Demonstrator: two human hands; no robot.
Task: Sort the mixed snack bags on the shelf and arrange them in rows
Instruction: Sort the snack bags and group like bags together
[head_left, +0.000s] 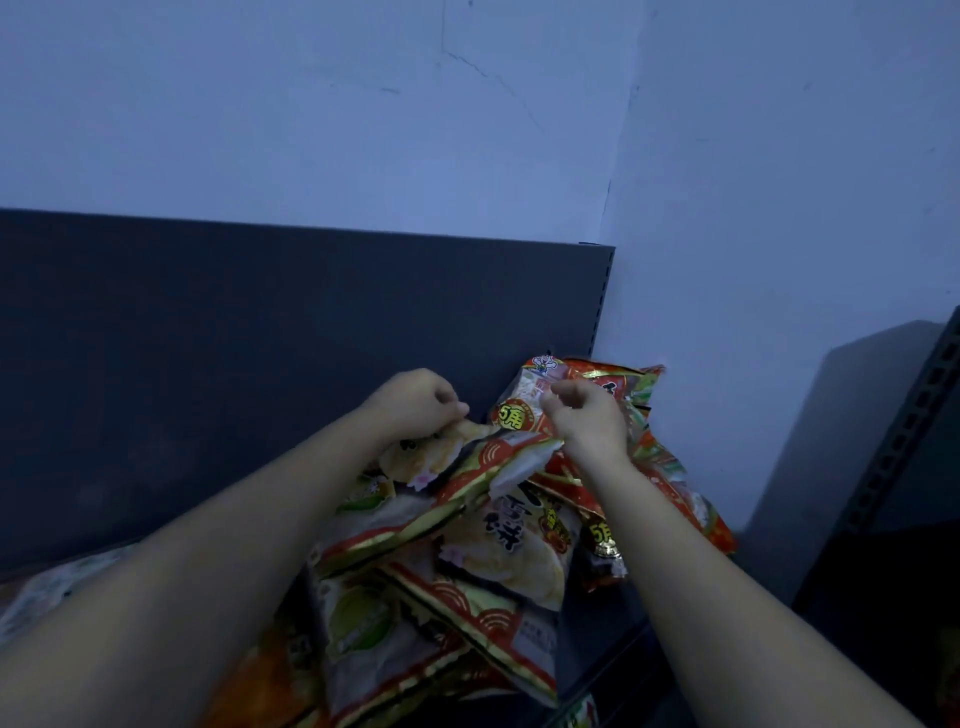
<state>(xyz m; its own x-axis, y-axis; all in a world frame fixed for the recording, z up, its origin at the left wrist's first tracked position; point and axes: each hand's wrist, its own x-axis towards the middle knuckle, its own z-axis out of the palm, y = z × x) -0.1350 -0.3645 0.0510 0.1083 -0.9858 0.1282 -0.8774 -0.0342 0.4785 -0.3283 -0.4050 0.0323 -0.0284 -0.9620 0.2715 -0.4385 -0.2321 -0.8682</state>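
Two hands work at the top of a loose heap of snack bags (467, 545) on a dark shelf (608, 618).

The bags are glossy, crinkled film pouches, flat and rectangular, printed in red and gold with pale round rice crackers; one lower down carries green print (358, 618). They overlap at odd angles against the matt grey back panel (260, 338). Both bare forearms reach forward. The left hand (415, 400) has its fingers curled down, pinching the top edge of a rice cracker bag (431, 457). The right hand (587, 415) is curled at the upper edge of a red bag with a yellow badge (519, 410); blur hides whether it grips. A slotted upright (602, 291) ends the panel. Behind is a cracked pale wall (467, 130), and a second dark rack (914, 415) stands at the right.
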